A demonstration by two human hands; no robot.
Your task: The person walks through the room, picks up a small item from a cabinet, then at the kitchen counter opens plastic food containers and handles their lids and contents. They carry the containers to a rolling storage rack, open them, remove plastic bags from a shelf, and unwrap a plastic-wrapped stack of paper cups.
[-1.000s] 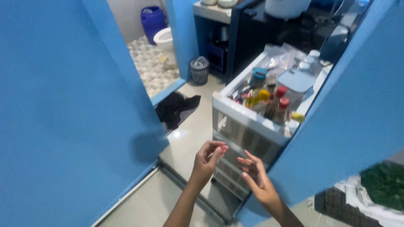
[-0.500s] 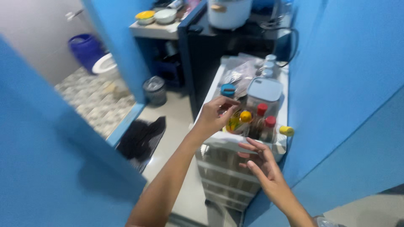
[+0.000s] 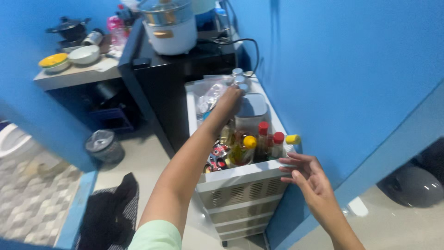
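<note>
above the white drawer unit (image 3: 236,194), two hands worked among the bottles.
the left hand (image 3: 229,103) reached past the red-capped bottles (image 3: 270,139) to a grey-lidded container (image 3: 251,109), fingers curled on it; whether it gripped, i cannot tell. the right hand (image 3: 307,173) hovered at the unit's front corner, fingers spread open.

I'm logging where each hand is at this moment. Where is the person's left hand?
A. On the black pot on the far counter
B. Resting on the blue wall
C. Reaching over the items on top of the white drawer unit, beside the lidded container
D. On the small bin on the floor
C: the left hand reaches over the white drawer unit, right beside the lidded container.
</note>
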